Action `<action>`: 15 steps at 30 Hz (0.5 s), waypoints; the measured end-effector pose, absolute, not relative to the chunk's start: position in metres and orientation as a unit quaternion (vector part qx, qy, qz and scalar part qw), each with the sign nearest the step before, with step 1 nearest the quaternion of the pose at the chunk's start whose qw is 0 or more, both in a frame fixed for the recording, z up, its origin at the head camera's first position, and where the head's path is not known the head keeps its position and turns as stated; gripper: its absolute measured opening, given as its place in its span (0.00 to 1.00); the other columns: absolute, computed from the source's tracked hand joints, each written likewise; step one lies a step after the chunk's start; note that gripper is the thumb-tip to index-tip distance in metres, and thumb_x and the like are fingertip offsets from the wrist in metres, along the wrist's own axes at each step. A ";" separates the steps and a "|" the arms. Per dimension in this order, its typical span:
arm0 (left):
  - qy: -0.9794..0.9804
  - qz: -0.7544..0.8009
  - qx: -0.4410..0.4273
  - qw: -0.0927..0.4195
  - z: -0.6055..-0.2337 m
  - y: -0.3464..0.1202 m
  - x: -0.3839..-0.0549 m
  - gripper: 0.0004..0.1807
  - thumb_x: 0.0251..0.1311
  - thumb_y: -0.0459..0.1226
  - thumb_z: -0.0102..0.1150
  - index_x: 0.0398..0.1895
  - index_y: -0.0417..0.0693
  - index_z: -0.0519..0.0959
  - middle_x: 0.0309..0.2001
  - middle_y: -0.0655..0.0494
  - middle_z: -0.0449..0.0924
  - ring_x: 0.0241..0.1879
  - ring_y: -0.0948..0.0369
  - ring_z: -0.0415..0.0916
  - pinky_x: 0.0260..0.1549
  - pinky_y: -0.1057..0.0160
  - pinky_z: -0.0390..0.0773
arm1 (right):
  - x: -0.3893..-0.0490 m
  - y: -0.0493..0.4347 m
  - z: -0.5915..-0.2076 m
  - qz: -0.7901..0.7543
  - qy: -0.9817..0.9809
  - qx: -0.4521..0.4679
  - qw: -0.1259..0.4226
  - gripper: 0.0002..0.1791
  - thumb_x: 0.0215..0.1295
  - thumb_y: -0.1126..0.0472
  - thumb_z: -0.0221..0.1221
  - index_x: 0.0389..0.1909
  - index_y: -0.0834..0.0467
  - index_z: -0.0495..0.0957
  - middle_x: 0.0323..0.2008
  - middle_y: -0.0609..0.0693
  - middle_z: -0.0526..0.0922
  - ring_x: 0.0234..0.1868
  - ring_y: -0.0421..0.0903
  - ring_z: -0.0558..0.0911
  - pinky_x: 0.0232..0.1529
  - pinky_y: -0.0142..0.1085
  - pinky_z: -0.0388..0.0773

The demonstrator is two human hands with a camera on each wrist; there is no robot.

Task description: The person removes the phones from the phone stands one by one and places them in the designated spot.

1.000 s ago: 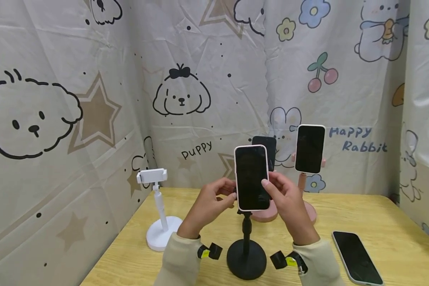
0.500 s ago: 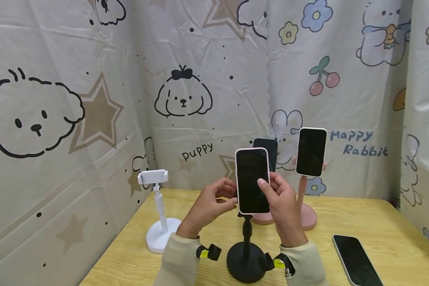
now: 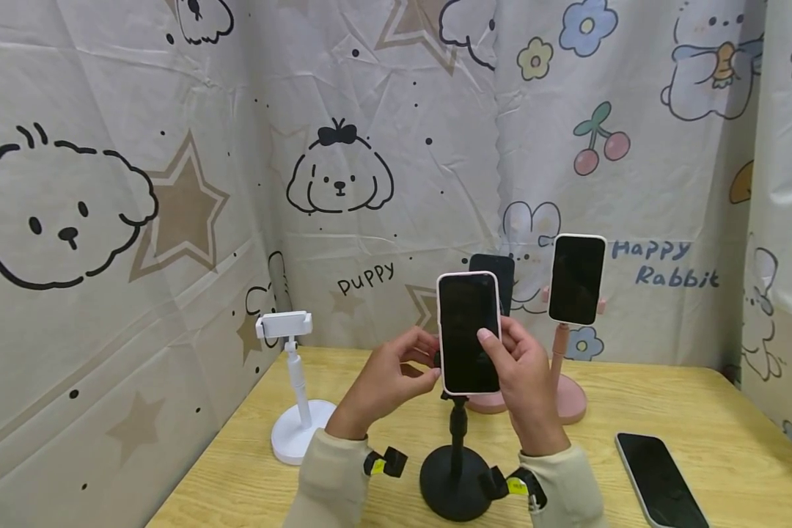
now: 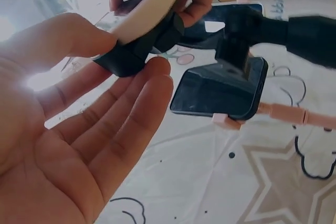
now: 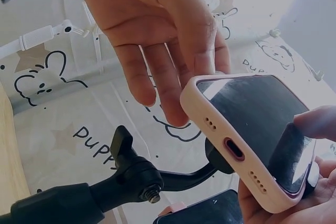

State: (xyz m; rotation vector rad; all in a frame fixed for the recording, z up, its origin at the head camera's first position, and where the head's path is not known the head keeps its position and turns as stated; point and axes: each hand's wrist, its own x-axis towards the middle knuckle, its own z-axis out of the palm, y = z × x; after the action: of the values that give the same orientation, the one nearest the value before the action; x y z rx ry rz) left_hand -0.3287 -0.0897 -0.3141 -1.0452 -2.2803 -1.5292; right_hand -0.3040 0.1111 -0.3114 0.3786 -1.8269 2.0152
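Note:
A smartphone [image 3: 467,315] in a pale pink case stands upright in the clamp [image 4: 126,59] of a black phone stand [image 3: 454,484]. My left hand [image 3: 391,378] pinches the black clamp end at the phone's left edge between thumb and fingers. On the other side, my right hand [image 3: 526,381] grips the phone's right edge, thumb flat on the dark screen and fingers behind. In the right wrist view the phone's lower edge [image 5: 233,148] with its port faces the camera, and the stand's arm [image 5: 139,177] runs up behind it. The head view hides the clamp behind the phone.
A white phone stand [image 3: 297,381] is at left. Behind, a white-edged phone [image 3: 577,279] sits on a pink stand [image 3: 570,400], and a dark phone [image 3: 495,265] on another pink stand [image 3: 488,403]. One more phone [image 3: 660,480] lies flat on the wooden table [image 3: 218,488] at right.
My right forearm has swung left and inward, and the right thumb has slid farther onto the screen. My left hand stays at the phone's left edge. The head view has shifted slightly.

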 end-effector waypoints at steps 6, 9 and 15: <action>-0.783 -0.479 -0.371 0.142 -0.315 -0.089 -0.328 0.13 0.56 0.30 0.63 0.44 0.48 0.76 0.40 0.58 0.82 0.39 0.60 0.81 0.38 0.56 0.82 | -0.304 0.109 -0.313 0.720 -0.651 0.132 0.200 0.21 0.69 0.54 0.57 0.59 0.58 0.72 0.53 0.55 0.81 0.53 0.47 0.80 0.52 0.38 0.77; -0.789 -0.459 -0.375 0.158 -0.315 -0.089 -0.327 0.13 0.56 0.30 0.63 0.44 0.48 0.76 0.40 0.59 0.82 0.39 0.62 0.80 0.37 0.59 0.82 | -0.304 0.108 -0.313 0.720 -0.651 0.130 0.201 0.21 0.70 0.54 0.57 0.59 0.58 0.72 0.53 0.55 0.81 0.53 0.47 0.80 0.52 0.38 0.77; -0.799 -0.432 -0.379 0.176 -0.313 -0.087 -0.325 0.13 0.56 0.31 0.63 0.44 0.47 0.75 0.40 0.59 0.82 0.38 0.65 0.79 0.36 0.65 0.82 | -0.304 0.108 -0.313 0.719 -0.653 0.123 0.206 0.21 0.70 0.53 0.56 0.59 0.58 0.71 0.53 0.55 0.81 0.54 0.46 0.79 0.54 0.38 0.76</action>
State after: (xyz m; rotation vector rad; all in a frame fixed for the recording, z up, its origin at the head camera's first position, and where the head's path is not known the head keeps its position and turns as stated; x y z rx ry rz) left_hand -0.3251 -0.0872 -0.3134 -1.0739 -2.2630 -1.2249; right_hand -0.3036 0.1083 -0.3134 0.3436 -1.8189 2.0034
